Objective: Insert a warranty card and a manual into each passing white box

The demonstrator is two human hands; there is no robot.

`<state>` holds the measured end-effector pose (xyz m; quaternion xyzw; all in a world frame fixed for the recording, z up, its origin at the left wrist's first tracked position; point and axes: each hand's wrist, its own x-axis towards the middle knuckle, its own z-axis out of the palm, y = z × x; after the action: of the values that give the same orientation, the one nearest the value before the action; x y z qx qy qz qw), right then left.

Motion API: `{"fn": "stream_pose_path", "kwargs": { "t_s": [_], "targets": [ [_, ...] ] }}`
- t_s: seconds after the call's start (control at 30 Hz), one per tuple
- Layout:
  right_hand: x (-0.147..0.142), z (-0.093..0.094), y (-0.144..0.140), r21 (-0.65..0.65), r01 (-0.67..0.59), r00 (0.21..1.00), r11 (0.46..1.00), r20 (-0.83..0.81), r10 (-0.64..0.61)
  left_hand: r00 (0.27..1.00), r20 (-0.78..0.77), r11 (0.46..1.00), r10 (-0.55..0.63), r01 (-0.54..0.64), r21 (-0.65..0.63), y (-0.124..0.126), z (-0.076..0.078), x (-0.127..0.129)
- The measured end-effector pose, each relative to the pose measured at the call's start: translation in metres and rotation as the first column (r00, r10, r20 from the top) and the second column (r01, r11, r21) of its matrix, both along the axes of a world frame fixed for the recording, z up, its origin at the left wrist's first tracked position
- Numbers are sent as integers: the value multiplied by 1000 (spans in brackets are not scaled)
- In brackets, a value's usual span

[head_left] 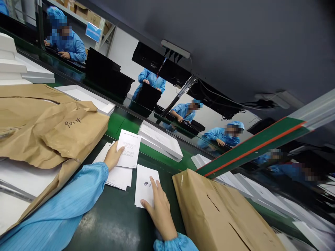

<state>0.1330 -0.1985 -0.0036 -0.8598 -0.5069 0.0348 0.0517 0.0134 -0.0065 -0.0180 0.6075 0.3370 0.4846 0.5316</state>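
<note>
My left hand (pixel 113 156) grips a white warranty booklet (pixel 129 148), its thumb on the printed cover. Beneath that booklet lies a loose pile of white booklets (pixel 119 177) on the dark green tabletop (pixel 112 219). To the right, my right hand (pixel 159 205) rests with fingers apart on a second stack of white booklets (pixel 143 179), which bears a small dark logo. The fingers touch the right side of this stack, and nothing is gripped in them.
A torn brown paper package (pixel 65 136) with white contents stands at left, a brown paper package (pixel 214 209) at right. White box trays (pixel 161 139) sit on the green conveyor (pixel 117 122) beyond. A green post (pixel 251 148) slants across the right. Several co-workers (pixel 70 45) sit or stand across the line.
</note>
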Motion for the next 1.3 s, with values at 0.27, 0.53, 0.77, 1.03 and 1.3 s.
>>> {"fn": "stream_pose_path", "kwargs": {
  "t_s": [0.27, 0.53, 0.77, 1.03, 1.3],
  "targets": [
    [-15, 1, 4, -8, 84, 995, 996, 46, -83, 999, -49, 1000, 8, -7, 15, 2, -3, 2],
    [-30, 4, 18, -128, 32, 995, 991, -92, -44, 995, -102, 998, 12, -6, 59, 1, -2, 1],
    [-33, 6, 16, -158, 21, 994, 987, -107, -38, 994, -109, 998, 13, -5, 69, 0, -1, 0],
    [2, 18, -22, -313, 2, 999, 950, -37, -14, 991, -137, 998, 10, -2, 59, 0, -1, 1],
    [40, 27, -37, -74, -12, 974, 997, -224, -5, 986, -170, 996, 3, 13, 88, 0, -2, 1]
  ]
}}
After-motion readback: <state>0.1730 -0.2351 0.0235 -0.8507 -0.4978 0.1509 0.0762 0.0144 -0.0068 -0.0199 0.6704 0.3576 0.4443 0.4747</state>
